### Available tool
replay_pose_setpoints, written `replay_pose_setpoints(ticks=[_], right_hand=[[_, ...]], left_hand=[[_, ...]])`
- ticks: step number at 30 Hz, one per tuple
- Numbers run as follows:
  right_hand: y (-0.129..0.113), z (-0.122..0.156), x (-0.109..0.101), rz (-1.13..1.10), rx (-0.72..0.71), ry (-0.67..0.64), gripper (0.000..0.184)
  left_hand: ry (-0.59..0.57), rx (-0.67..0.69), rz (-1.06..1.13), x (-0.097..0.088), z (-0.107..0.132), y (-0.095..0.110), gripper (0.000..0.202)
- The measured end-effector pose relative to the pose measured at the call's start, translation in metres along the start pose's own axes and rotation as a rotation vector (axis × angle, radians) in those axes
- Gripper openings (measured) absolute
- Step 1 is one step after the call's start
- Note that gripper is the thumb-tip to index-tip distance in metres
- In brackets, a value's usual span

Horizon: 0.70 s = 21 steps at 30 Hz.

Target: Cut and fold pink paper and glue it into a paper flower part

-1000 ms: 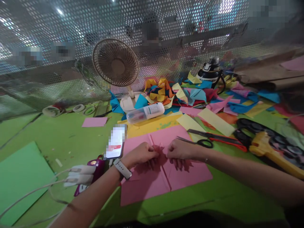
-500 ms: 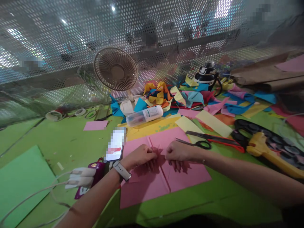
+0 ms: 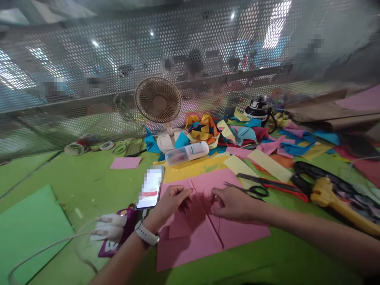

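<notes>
Pink paper (image 3: 190, 247) lies flat before me, with a raised fold or edge running across its middle. Above its left half is my left hand (image 3: 175, 201), thumb and fingers drawn together in a pinch. Across the fold, over the right half, my right hand (image 3: 230, 202) has its fingers curled and thumb pressed in. Both sets of fingertips point at each other with a small gap between. Against the pink sheet I cannot make out what they pinch. Small black scissors (image 3: 252, 190) lie just beyond the right hand. A phone (image 3: 151, 188) rests beyond my left wrist.
Behind the paper lie a clear bottle (image 3: 187, 153), a small fan (image 3: 158, 101) and a heap of folded coloured papers (image 3: 204, 128). A utility knife (image 3: 276, 185) and a yellow-handled tool (image 3: 329, 194) are at right. Left are a corded purple adapter (image 3: 126, 217) and green paper (image 3: 32, 233).
The view has tilted up and swung left, so the table's things appear lower and further right. My hands have drawn slightly apart. The pointed pink shape between them no longer shows clearly.
</notes>
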State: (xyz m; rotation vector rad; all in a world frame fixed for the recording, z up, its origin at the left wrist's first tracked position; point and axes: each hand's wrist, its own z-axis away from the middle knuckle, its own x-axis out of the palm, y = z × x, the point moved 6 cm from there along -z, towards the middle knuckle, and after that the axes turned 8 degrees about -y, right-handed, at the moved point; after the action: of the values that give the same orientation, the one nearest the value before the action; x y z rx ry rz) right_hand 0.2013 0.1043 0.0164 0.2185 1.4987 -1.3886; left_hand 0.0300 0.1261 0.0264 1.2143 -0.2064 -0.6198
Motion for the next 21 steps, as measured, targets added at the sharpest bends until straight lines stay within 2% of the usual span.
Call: replay_pose_setpoints(ticks=[2, 8, 15, 21], right_hand=[[-0.006, 0.002, 0.0, 0.145, -0.056, 0.029, 0.015], [-0.002, 0.003, 0.009, 0.211, -0.11, 0.048, 0.013], [0.01, -0.001, 0.011, -0.002, 0.065, 0.035, 0.016], [0.012, -0.005, 0.011, -0.069, 0.093, 0.029, 0.013]], left_hand=[[0.014, 0.025, 0.024, 0.0, 0.002, -0.002, 0.036], [-0.002, 0.076, 0.087, 0.002, 0.003, -0.014, 0.038], [-0.02, 0.119, 0.109, 0.005, 0.003, -0.021, 0.04], [-0.004, 0.136, 0.14, 0.007, 0.003, -0.02, 0.034]])
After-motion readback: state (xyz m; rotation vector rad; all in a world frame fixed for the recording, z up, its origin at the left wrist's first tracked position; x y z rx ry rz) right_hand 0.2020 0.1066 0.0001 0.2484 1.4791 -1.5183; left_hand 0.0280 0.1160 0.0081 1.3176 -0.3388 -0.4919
